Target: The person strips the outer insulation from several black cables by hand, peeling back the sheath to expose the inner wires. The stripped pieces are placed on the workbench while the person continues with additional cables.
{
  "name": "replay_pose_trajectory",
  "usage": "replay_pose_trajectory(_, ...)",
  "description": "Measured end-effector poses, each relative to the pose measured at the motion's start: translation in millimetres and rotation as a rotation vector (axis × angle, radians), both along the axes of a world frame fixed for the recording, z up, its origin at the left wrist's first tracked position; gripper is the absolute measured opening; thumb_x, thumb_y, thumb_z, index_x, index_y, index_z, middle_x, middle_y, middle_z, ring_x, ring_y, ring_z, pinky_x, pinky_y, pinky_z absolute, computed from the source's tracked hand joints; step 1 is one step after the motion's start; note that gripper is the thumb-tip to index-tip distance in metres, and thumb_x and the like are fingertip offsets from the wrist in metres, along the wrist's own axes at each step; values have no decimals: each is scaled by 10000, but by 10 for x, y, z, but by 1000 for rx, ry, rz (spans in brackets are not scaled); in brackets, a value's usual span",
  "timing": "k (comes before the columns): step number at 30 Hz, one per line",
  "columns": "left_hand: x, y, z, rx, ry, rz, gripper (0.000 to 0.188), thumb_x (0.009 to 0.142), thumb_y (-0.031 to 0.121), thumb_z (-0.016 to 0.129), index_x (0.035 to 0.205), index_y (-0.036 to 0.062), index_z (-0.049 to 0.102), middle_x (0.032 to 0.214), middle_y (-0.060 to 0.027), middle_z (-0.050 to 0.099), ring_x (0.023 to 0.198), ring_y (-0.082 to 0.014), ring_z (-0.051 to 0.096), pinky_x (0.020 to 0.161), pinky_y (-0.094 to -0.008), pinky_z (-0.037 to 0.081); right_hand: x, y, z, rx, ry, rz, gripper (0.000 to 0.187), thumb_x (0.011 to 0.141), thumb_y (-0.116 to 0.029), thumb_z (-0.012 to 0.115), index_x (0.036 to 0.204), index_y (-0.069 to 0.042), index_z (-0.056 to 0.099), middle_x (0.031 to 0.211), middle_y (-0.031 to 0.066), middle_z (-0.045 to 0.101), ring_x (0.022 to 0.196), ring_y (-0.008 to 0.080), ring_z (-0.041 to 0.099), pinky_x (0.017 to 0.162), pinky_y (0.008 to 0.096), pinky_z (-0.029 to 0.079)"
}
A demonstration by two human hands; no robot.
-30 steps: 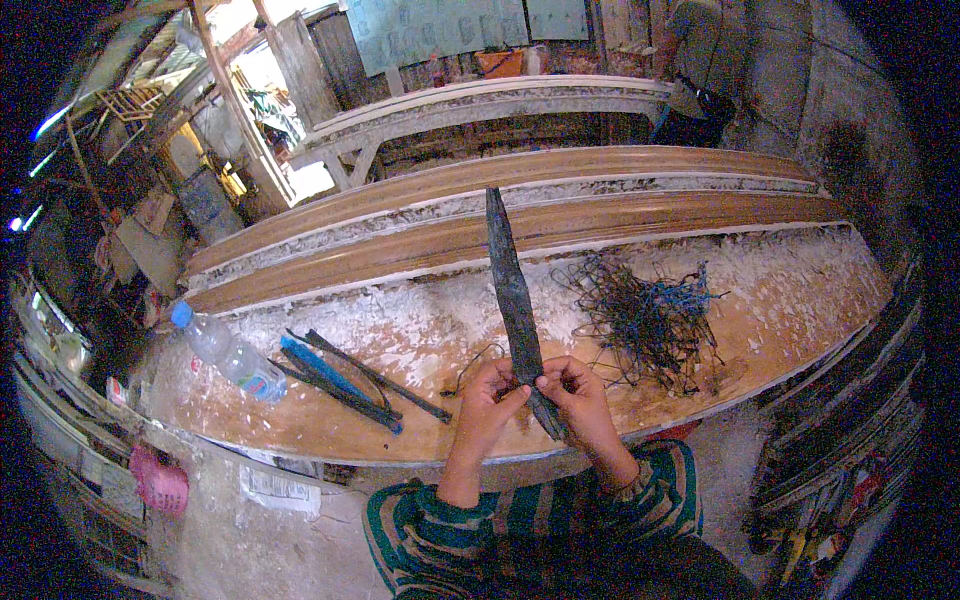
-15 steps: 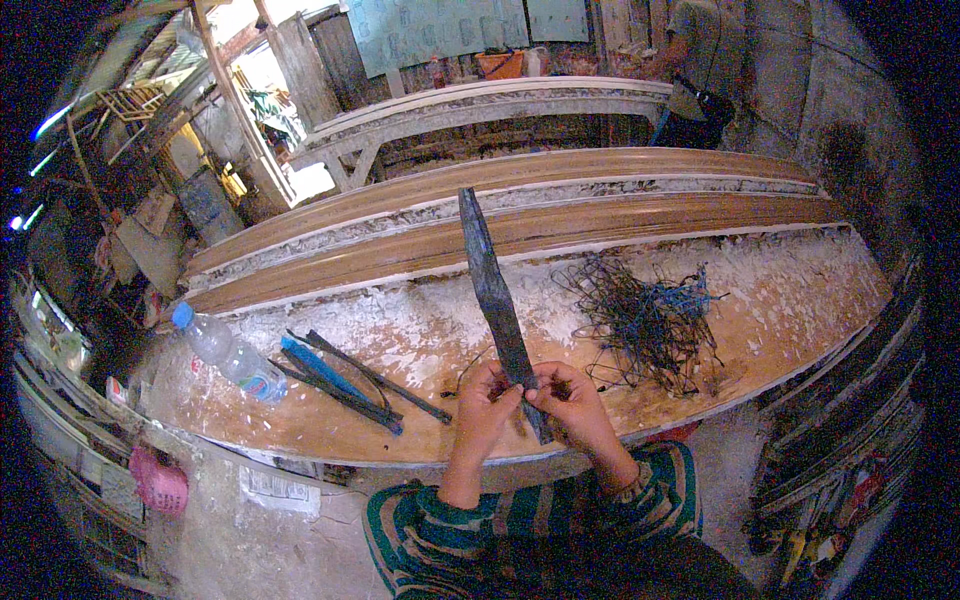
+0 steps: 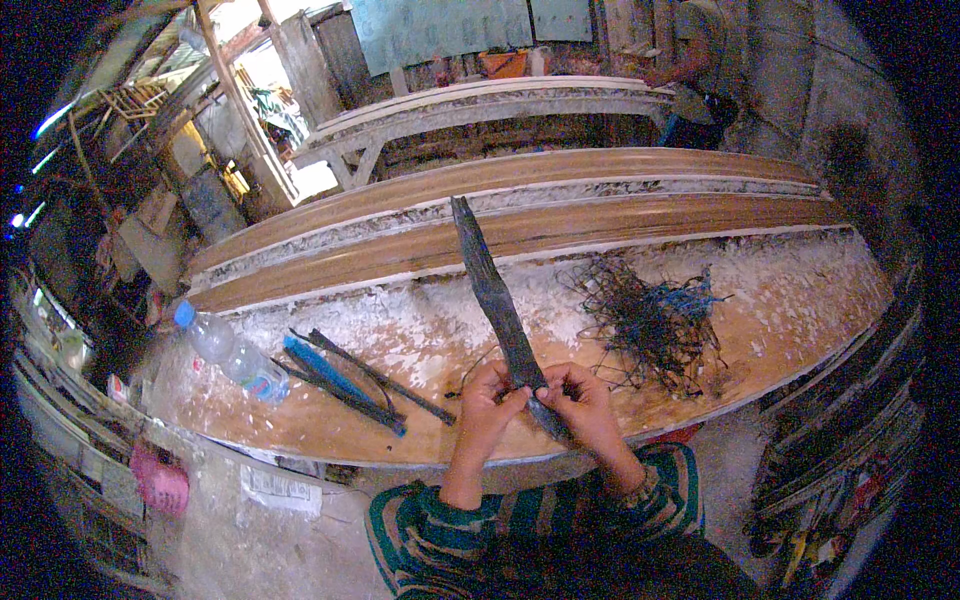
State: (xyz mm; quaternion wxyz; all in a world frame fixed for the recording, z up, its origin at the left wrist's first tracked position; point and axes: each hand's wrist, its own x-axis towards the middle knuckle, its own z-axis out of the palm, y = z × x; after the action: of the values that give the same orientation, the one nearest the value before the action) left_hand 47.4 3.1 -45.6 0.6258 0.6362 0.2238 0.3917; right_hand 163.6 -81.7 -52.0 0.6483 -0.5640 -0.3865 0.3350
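Note:
A long, flat, dark grey strip (image 3: 493,292), perhaps folded netting, slants up and away from me over the bench. My left hand (image 3: 487,402) and my right hand (image 3: 580,402) pinch its lower part side by side, thumbs nearly meeting. Its short near end sticks out below my fingers. To the left on the bench lie several narrow black strips (image 3: 395,393) and a blue strip (image 3: 330,370). Right of my hands is a loose tangle of black and blue cords (image 3: 655,320).
A clear plastic bottle with a blue cap (image 3: 235,352) lies at the bench's left end. Long wooden planks (image 3: 520,235) run along the far side of the whitish, flaking bench (image 3: 800,290). Another person (image 3: 695,75) stands by the back bench (image 3: 450,105). A pink basket (image 3: 160,483) is low left.
The strip has tilted slightly, its far end moving left and its near end right. Both hands keep their hold. At the back, the other person's arm has shifted over the bench.

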Motion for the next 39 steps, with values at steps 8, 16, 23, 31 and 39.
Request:
replay_pose_trajectory(8,23,78,-131,-11,-24,-12,138,748,-13,575,867,37,526,792,-12,564,710,-92,532,658,-231,447,9,48,-80,24,4,19,132,776,-77,614,886,-17,573,699,-37,516,649,50,480,596,189,402)
replay_pose_trajectory(16,10,95,-129,63,67,86,115,771,12,561,880,25,526,780,-25,562,645,-87,535,530,-220,478,-9,32,-36,-8,94,57,135,775,-92,621,882,-25,574,678,-37,508,614,46,462,560,188,382)
replay_pose_trajectory(23,36,-4,-35,-131,-43,-34,213,785,18,564,992,16,518,838,-48,579,632,-107,565,461,-220,480,22,15,38,-7,168,52,125,778,-86,617,869,-22,561,687,-27,514,620,56,469,578,196,405)
replay_pose_trajectory(31,38,7,-66,-117,69,-85,258,769,-23,561,1017,10,501,839,-54,576,639,-104,561,482,-213,482,4,22,19,95,363,72,98,800,-77,589,865,-24,538,754,33,578,645,102,542,578,246,460)
replay_pose_trajectory(39,36,-20,-55,-13,38,2,178,779,-3,549,955,18,534,753,-32,576,604,-86,548,486,-209,450,40,82,-152,135,285,15,95,796,-72,598,847,-24,535,762,29,590,669,91,543,610,234,455)
